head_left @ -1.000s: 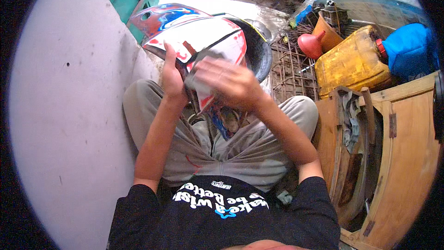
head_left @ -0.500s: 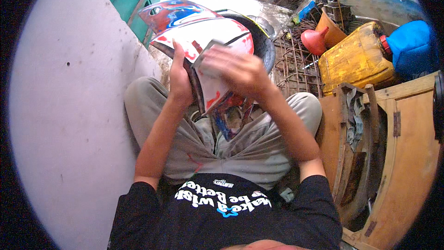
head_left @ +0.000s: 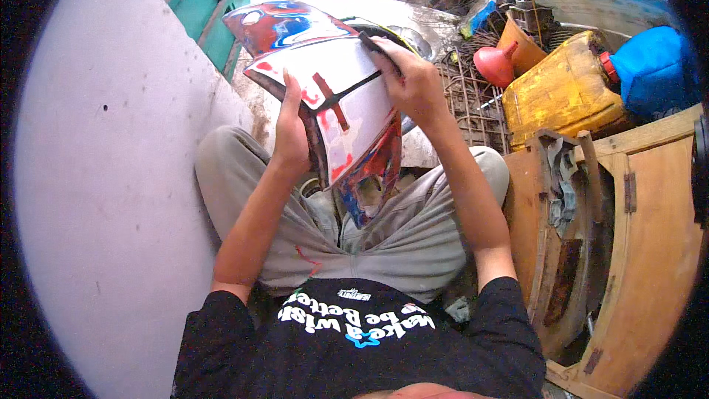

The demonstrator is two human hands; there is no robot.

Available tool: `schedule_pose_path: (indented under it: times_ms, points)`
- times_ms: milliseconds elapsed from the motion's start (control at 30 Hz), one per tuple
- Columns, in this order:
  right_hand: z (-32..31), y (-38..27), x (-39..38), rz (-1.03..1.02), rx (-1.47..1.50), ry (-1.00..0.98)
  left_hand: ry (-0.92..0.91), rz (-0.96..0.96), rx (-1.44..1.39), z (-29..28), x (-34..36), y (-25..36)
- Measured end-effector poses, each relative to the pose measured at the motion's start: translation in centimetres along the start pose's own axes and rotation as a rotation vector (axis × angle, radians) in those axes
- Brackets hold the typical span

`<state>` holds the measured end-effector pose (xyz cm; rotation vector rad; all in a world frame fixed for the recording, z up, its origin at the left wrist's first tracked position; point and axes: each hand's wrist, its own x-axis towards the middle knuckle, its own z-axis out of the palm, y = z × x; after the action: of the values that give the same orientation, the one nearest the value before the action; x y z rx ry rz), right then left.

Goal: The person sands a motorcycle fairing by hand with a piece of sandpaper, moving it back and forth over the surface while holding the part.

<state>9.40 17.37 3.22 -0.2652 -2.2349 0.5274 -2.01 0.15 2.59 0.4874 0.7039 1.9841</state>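
A curved plastic motorcycle fairing panel (head_left: pixel 292 66) in white, red and blue rests over my lap, its narrow end pointing down between my knees. Red patches show through the worn white paint, and a dark seam crosses the middle. My left hand (head_left: pixel 292 133) grips the panel's left edge, thumb up on the face and fingers hidden behind. At the upper right of the white area, my right hand (head_left: pixel 415 85) presses a small dark sheet of sandpaper (head_left: pixel 380 53) against the surface, fingers bent over it.
A pale wall (head_left: pixel 133 177) stands close on my left, with a teal metal door (head_left: pixel 193 0) beyond. To the right are a wooden cabinet door (head_left: pixel 650 229), a yellow jerrycan (head_left: pixel 557 96), a blue container (head_left: pixel 657 74), a red funnel (head_left: pixel 493 65) and a rusty wire rack (head_left: pixel 473 107).
My right hand has moved up and right across the panel with the sandpaper, uncovering the red marks and seam in the middle. The left hand keeps its hold.
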Motion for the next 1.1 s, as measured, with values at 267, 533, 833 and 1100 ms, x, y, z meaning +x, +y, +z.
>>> schedule_pose_path:
  times_ms: [267, 533, 833, 1100]
  points:
    - [0.4, -2.1, -1.1, -0.296, 0.038, -0.131, -0.049, -0.008, 0.007, -0.4, 0.0, -0.4]
    - [1.2, -2.9, -0.8, -0.21, 0.083, -0.051, 0.028, -0.015, 0.046, -0.6, -0.1, -0.8]
    - [0.9, -1.7, -1.6, -0.144, 0.015, -0.003, 0.061, 0.073, 0.134, -0.3, 0.0, 0.1]
    - [0.1, -0.8, -1.8, -0.251, 0.024, -0.052, 0.152, 0.152, 0.167, -0.1, 0.5, 0.3]
